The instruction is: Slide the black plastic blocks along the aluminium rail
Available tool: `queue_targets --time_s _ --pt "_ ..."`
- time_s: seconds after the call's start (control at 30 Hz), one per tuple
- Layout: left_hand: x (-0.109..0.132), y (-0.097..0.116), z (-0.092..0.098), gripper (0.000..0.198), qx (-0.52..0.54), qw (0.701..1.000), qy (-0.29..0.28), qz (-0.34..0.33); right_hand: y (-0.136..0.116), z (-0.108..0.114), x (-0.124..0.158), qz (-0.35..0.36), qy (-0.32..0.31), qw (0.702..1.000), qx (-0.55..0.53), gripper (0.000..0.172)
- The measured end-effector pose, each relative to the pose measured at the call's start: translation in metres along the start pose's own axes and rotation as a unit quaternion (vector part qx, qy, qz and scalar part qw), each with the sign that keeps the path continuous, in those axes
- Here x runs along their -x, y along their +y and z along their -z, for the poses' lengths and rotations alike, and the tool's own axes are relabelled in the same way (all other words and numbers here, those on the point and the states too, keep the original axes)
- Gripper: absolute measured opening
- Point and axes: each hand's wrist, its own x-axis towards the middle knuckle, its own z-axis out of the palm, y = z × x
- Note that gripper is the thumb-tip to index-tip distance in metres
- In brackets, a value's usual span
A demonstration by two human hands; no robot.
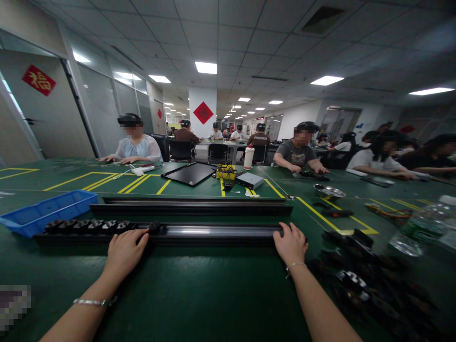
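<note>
A long black rail (213,232) lies across the green table in front of me. Several small black parts (83,225) sit in a row on its left portion, and one more black part (156,228) sits apart beside my left fingertips. My left hand (126,251) rests on the rail left of its middle, fingers bent over it. At the rail's right end is my right hand (291,242), its fingers curled over the end. What lies under the fingers of either hand is hidden. Behind this rail lie other black rails (192,208), parallel to it.
A blue tray (53,211) stands at the left. Many loose black parts (370,285) are heaped at the right, near a plastic bottle (422,228). Farther back are a black panel (190,173), a grey box (249,180) and a metal bowl (329,191). People sit across the table.
</note>
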Motion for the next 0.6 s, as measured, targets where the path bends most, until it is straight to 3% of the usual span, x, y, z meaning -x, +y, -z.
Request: queue_targets --time_s 0.6 --pt "0.0029 0.0013 -0.0014 0.046 -0.012 1.000 0.017 -0.017 -0.0015 0.0025 0.0011 -0.004 -0.012 1.000 -0.004 0.052"
